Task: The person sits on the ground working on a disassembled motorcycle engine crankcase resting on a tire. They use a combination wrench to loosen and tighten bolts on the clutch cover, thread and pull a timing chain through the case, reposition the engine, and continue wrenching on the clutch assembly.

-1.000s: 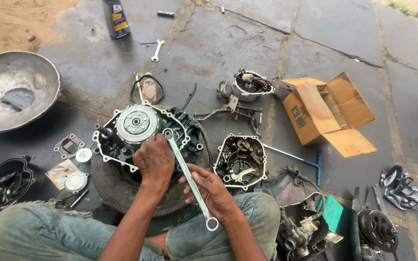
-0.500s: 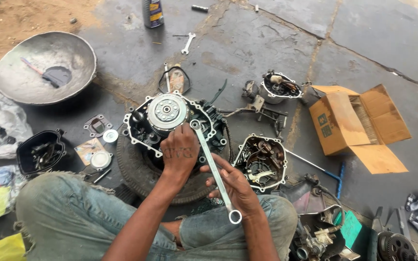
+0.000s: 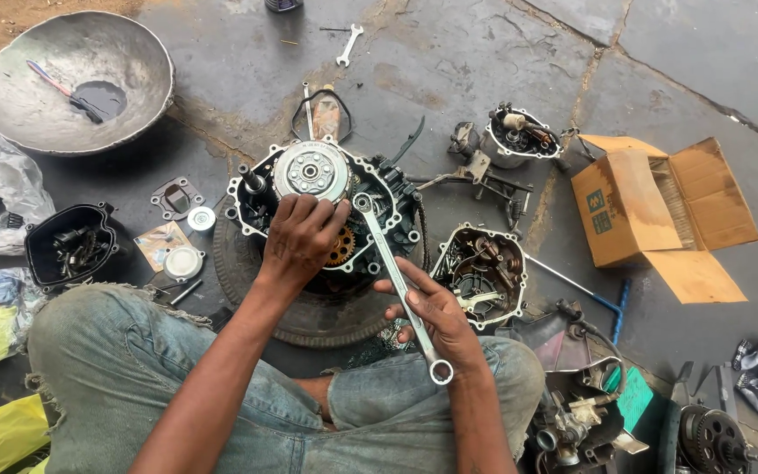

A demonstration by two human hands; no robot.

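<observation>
Change: left hand (image 3: 300,239) has slid up the casing toward the clutch since a second ago; spanner angle about the same, right hand unchanged on the shaft.
Engine case (image 3: 326,219): open crankcase, dark inside, pale gasket edge with bolt lugs all round. Sits on a worn tyre (image 3: 309,303) on the stone floor (image 3: 449,61), directly in front of the person's knees.
Clutch (image 3: 311,171): round silver unit with a ring of holes, upper middle of the case.
Sprocket (image 3: 340,249): small orange-brass gear, just right of the left hand.
Spanner (image 3: 396,285): long silver ring spanner, lying diagonal; upper ring end on a fastener just right of the clutch, lower ring end free over the right knee.
Left hand: palm down on the case, fingers curled, fingertips touching the clutch's lower edge. Grip state cannot tell; nothing visibly clamped.
Right hand (image 3: 432,320): grip closed round the lower half of the spanner shaft, thumb on top.
Nearby: second case cover (image 3: 484,272) full of parts just right of the spanner; metal bowl (image 3: 72,79) upper left; open cardboard box (image 3: 651,211) to the right; black tray (image 3: 67,246) of small parts to the left.
</observation>
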